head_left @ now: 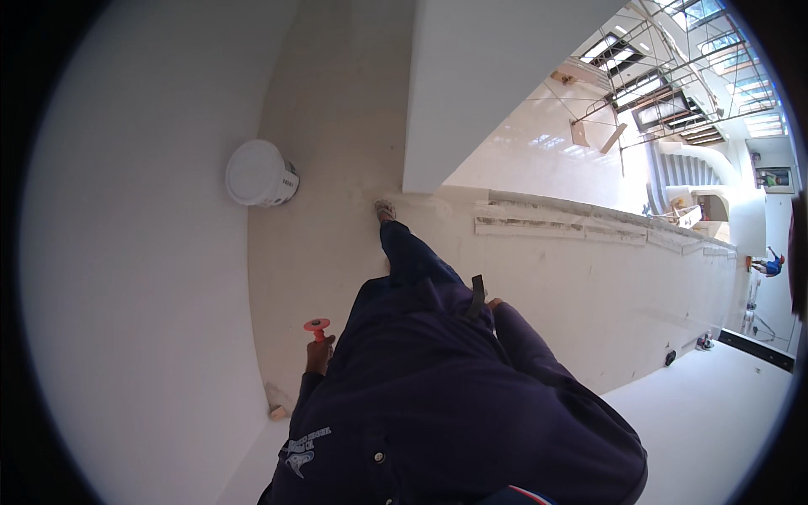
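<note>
At my left side, my left hand is closed around a red tool with a round, disc-like end pointing up. My right hand shows only in part by my waist, its fingers mostly hidden. Just beside it, a flat dark strip or blade sticks up; whether the hand holds it cannot be made out. Ahead of me to the left, a white bucket with its lid on stands on the floor by the wall. One foot is stepped forward on the beige floor.
A white wall corner juts out ahead. To the right, a floor edge with pale slabs along it borders a lower hall with scaffolding and stairs. Far right, another person in blue works near a wall.
</note>
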Demonstrator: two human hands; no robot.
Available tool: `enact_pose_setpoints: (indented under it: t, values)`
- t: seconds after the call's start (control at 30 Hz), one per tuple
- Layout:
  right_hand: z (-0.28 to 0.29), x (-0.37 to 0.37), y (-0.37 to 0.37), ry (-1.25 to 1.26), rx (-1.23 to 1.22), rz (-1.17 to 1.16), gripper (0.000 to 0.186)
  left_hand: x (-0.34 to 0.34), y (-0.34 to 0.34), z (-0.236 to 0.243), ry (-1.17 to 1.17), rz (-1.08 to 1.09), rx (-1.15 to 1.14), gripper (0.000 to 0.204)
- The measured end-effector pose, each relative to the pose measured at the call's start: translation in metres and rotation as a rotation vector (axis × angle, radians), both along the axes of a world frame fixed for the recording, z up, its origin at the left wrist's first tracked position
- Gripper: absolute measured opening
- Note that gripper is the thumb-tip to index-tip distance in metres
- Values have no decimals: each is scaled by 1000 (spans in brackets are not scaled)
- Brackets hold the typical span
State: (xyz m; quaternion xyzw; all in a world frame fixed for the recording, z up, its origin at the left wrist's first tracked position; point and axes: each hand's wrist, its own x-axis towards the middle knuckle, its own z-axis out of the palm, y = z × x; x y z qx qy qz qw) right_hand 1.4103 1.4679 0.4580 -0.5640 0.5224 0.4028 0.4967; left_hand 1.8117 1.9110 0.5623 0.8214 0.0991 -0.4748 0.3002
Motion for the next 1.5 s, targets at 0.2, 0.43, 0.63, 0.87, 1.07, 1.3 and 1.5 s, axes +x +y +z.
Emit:
enact_pose_setpoints:
  t: [0.2, 0.43, 0.63, 0.87, 1.07, 1.3, 1.5]
  values:
    - [42, 20, 19, 145, 15, -175, 61, -7, 0, -18, -42, -66, 228, 38]
    - [19, 22, 17, 127, -54, -178, 68, -1, -13, -29, -46, -202, 181, 35]
    - [2, 28, 3, 43, -121, -21, 74, 8, -3, -27, -53, -258, 195, 32]
    - [8, 41, -9, 42, -113, 69, 85, 29, -71, 35, 15, 42, -65, 27]
    - [-20, -36, -22, 165, -263, 64, 86, 16, -114, 22, 41, -26, -167, 33]
    - [54, -27, -19, 179, -184, -149, 81, -30, -68, 14, 78, -69, -8, 25]
    - [64, -63, -24, 214, -378, -503, 67, -63, -32, -16, 8, -424, 108, 24]
